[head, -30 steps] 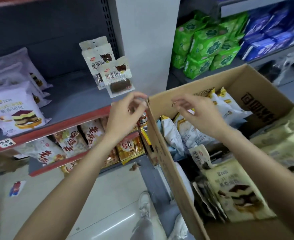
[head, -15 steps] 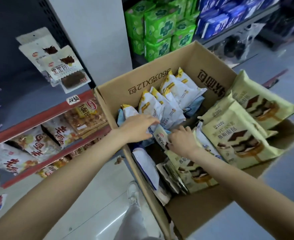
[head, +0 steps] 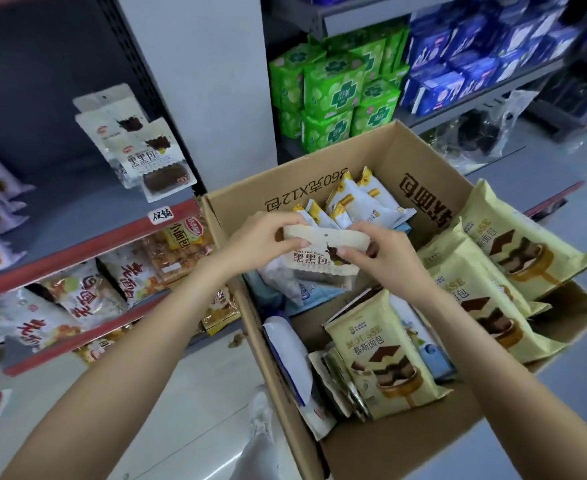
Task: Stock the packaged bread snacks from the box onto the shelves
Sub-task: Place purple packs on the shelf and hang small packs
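An open cardboard box [head: 351, 174] holds several bread snack packs: yellow mousse bread packs [head: 382, 355], white and yellow packs [head: 364, 199] at the back, blue ones underneath. Above the box's left half, both hands hold one white black-bread pack [head: 319, 258]. My left hand [head: 261, 240] pinches its top left edge, and my right hand [head: 378, 251] pinches its top right edge. More packs of the same kind [head: 143, 150] hang at the right end of the grey shelf [head: 77, 216] to the left.
The lower shelf [head: 88, 327] with red edge strips holds bagged breads. Green packs [head: 333, 95] and blue packs [head: 458, 64] fill the racks behind the box. A white pillar [head: 198, 81] stands between. My shoe [head: 261, 414] shows on the pale floor beside the box.
My hands went from the shelf edge down into the box, then rose with a white black-bread pack held between them. The view swung right over the box.
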Action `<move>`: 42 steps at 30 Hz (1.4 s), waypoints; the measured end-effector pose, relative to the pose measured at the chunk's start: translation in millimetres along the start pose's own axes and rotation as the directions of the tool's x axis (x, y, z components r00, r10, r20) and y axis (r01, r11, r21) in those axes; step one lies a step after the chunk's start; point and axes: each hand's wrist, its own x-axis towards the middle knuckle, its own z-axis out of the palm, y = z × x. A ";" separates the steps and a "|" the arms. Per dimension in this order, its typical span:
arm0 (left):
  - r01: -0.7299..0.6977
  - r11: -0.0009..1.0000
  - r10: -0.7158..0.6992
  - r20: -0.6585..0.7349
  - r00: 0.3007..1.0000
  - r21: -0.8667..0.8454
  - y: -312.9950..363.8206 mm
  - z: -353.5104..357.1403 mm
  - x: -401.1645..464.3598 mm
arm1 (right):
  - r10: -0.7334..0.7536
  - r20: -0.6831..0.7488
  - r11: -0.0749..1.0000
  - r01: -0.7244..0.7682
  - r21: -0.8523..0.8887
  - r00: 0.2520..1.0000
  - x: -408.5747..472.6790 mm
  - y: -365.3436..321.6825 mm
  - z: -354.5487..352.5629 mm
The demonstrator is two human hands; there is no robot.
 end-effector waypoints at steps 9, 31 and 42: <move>-0.013 0.943 -0.171 -0.517 0.839 -0.333 14.5 -98.5 -74.2 | -0.231 0.096 0.931 0.192 0.311 0.968 74.2 -99.6 21.8; 0.316 0.832 -0.549 -0.596 0.587 -0.455 -225.4 -175.6 -34.4 | 0.183 0.054 0.962 -0.190 0.197 0.982 309.6 -169.1 255.2; 0.471 0.700 -0.711 -0.456 0.536 -0.537 -236.4 -166.9 -42.4 | 0.163 0.185 0.960 -0.199 0.199 0.969 275.4 -153.7 244.0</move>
